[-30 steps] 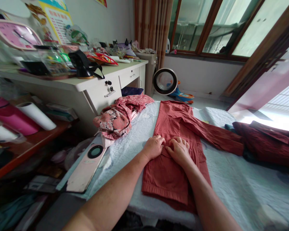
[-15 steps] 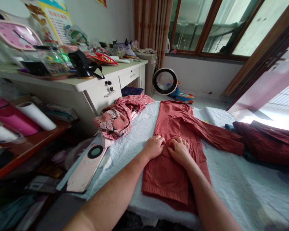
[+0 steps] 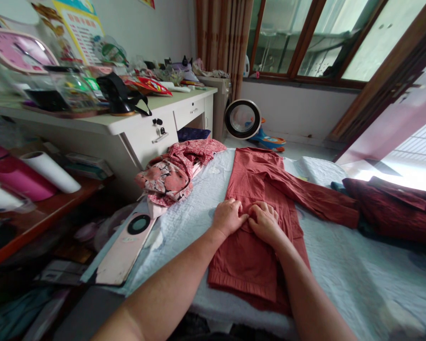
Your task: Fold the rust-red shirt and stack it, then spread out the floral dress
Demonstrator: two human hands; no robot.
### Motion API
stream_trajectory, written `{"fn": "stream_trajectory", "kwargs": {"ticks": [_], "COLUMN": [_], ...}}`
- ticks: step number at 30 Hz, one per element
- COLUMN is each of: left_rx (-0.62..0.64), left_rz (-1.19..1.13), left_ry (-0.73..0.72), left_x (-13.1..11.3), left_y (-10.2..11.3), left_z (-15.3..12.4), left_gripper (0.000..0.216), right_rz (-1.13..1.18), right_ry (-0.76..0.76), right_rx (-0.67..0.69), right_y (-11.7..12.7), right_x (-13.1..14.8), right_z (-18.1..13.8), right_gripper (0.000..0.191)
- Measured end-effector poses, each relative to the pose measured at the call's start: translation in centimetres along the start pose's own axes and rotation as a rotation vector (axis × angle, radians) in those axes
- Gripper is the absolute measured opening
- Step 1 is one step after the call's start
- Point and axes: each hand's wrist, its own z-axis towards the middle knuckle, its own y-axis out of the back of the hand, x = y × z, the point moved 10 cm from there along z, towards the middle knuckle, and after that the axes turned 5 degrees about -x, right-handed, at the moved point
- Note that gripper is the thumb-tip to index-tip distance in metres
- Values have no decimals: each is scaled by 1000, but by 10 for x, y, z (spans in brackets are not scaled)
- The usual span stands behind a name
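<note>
A rust-red garment lies flat on the pale quilted bed cover, one sleeve reaching right. Both my hands rest side by side on its middle. My left hand has its fingers curled, pinching the red cloth. My right hand is curled the same way, gripping a fold of the cloth right beside the left one. The two sets of knuckles almost touch.
A crumpled red floral cloth lies at the bed's left edge. A dark red garment lies at the right. A pink flat device leans by the bed. A cluttered white desk stands left; a round fan is on the floor.
My hands have barely moved; they stay together on the red garment. The view shifted slightly.
</note>
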Motion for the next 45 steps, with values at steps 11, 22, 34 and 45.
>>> {"fn": "stream_trajectory", "kwargs": {"ticks": [11, 22, 34, 45], "left_rx": [3, 1, 10, 17], "left_rz": [8, 20, 39, 43], "left_ry": [48, 46, 47, 63], "left_x": [6, 8, 12, 17], "left_y": [-1, -2, -1, -1], "left_z": [0, 0, 1, 2], "left_gripper": [11, 4, 12, 25], "right_rz": [43, 65, 64, 61], "right_ry": [8, 7, 5, -6], "right_rx": [-9, -9, 2, 4], "right_y": [-3, -1, -3, -2], "right_x": [-3, -3, -4, -5], "right_z": [0, 0, 1, 1], "right_gripper": [16, 16, 18, 24]}}
